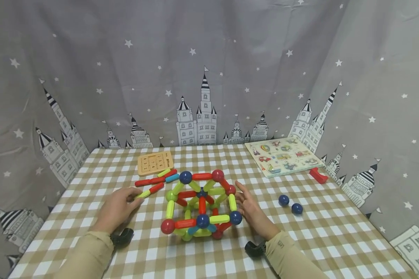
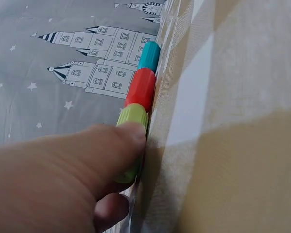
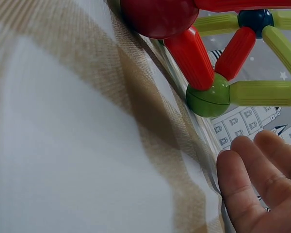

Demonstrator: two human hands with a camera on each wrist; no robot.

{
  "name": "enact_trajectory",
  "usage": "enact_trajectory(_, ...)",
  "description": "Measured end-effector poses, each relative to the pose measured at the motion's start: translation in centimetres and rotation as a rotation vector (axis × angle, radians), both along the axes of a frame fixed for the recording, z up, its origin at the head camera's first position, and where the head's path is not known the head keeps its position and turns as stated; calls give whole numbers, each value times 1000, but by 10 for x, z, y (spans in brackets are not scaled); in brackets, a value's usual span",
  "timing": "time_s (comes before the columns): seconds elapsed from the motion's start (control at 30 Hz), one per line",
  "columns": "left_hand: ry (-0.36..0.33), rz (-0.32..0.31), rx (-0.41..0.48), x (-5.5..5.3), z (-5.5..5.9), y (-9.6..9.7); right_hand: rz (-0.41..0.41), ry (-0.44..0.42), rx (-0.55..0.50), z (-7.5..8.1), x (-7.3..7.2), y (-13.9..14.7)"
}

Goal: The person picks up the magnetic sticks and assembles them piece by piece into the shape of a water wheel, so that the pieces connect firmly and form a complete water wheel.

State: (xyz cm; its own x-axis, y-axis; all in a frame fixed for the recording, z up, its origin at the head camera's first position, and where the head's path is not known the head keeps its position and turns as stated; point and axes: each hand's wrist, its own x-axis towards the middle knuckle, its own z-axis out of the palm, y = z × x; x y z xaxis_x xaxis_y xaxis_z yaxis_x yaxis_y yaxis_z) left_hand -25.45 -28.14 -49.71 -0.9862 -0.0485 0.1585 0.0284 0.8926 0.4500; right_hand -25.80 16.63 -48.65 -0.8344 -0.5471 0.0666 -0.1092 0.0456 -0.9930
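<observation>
My left hand [image 1: 116, 207] pinches a yellow-green magnetic rod [image 1: 144, 194] between thumb and fingers, low over the table. A red rod [image 1: 156, 188] lies in line with its far end; the left wrist view shows this red rod [image 2: 141, 89] against the yellow-green one. In the middle stands a structure of magnetic rods and balls [image 1: 202, 221], red, blue and yellow-green. To its right my right hand [image 1: 254, 212] has its fingers extended beside it. In the right wrist view those fingers [image 3: 235, 177] hold nothing and are apart from the green ball [image 3: 208, 97].
More red, yellow-green and blue rods [image 1: 155, 180] lie behind the left hand, near a wooden number puzzle [image 1: 155, 162]. Two dark blue balls [image 1: 284, 200] rest to the right. A picture board [image 1: 283, 155] and a red piece [image 1: 318, 176] are at the back right.
</observation>
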Motion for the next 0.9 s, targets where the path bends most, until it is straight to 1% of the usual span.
enact_trajectory(0.1, -13, -6, 2, 2, 4, 6, 5, 1, 2, 2, 0, 1)
enact_trajectory(0.2, 16, -52, -36, 8, 9, 15, 2, -3, 6, 3, 0, 1)
enact_trajectory(0.27, 71, -110, -98, 13, 15, 22, -3, -7, 15, 3, 1, 1)
enact_trajectory(0.37, 159, -207, -232, 22, 25, 32, 1, -5, 19, 2, 0, 1)
enact_trajectory(0.43, 196, -249, -312, 27, 31, 36, 19, 7, 15, 1, 0, 1)
enact_trajectory(0.5, 192, -270, -357, 31, 35, 38, 32, 20, 10, 0, -1, 3)
enact_trajectory(0.57, 137, -266, -362, 35, 37, 37, 23, 30, 7, -1, -1, 3)
enact_trajectory(0.63, 55, -253, -341, 39, 37, 36, 0, 36, -13, -1, -1, 2)
enact_trajectory(0.7, -7, -231, -305, 42, 37, 34, -28, 44, -40, 0, -1, 1)
enact_trajectory(0.73, -23, -216, -274, 44, 38, 34, -41, 49, -56, 0, -1, 0)
enact_trajectory(0.8, 1, -181, -170, 48, 40, 37, -67, 53, -80, 0, -1, -2)
enact_trajectory(0.83, 41, -162, -103, 50, 42, 39, -86, 57, -84, 0, -1, -2)
enact_trajectory(0.9, 160, -152, 42, 55, 44, 48, -156, 69, -58, 0, -3, -3)
